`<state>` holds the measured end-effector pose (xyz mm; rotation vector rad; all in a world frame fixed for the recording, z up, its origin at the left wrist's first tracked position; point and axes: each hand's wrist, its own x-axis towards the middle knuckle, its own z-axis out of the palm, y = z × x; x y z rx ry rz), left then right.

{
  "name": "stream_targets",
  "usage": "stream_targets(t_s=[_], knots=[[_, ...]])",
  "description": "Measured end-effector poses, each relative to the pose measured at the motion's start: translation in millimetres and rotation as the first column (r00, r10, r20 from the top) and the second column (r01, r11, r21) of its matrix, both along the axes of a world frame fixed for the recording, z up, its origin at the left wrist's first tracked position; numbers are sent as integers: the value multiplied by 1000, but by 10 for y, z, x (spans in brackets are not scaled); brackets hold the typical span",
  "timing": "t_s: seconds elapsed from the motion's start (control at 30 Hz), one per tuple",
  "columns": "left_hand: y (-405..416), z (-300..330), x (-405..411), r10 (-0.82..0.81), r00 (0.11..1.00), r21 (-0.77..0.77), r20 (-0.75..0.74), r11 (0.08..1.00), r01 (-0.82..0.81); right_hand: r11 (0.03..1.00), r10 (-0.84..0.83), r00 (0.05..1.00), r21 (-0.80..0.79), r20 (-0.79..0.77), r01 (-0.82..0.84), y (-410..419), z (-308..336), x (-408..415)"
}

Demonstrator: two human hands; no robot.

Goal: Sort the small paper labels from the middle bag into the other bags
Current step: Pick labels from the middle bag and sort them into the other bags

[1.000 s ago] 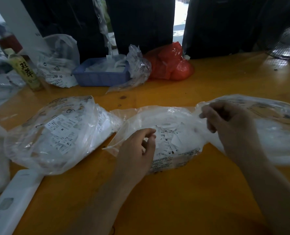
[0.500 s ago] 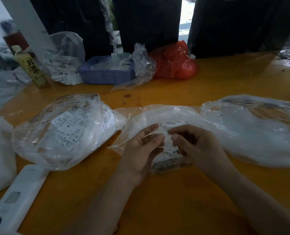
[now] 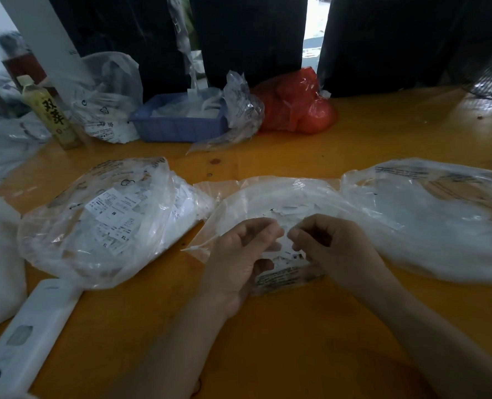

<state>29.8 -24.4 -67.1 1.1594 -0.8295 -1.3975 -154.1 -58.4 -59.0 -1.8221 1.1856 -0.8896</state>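
my right hand (image 3: 329, 246) has come back from the right-edge bag to join my left hand (image 3: 239, 254), both pinching small white paper labels (image 3: 285, 249) over the clear plastic middle bag (image 3: 268, 197): next pick started.

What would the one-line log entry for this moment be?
stage: picking labels | left hand: pinching labels at middle bag | right hand: pinching labels | left bag, right bag: untouched

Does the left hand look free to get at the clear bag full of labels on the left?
Probably yes: the left hand is busy at the middle bag, but only bare table separates it from the left bag.
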Motion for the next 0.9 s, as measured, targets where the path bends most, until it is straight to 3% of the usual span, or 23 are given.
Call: stream_targets(t_s=[0.13,0.3,0.47,0.57,0.73,0.9], knots=[[11,0,-25,0,993,15,122,1000,-2,995,29,992,-90,-123,-40,3,-13,11],[6,-12,-27,48,995,19,84,999,-50,989,-7,973,-148,-232,-28,-25,6,7],[-3,-13,-20,49,998,-9,-41,999,-50,990,-133,989,-56,-70,129,-41,-18,-16],[-27,-7,-13,108,986,-16,-124,994,-110,997,-77,994,8,-81,78,-51,-25,-7],[-56,11,46,116,933,-53,-342,988,-142,934,-261,881,-335,-395,126,-206,-50,-138],[-38,20,28,73,942,-46,-329,995,-93,967,-201,740,-251,-642,45,-218,-59,-181]])
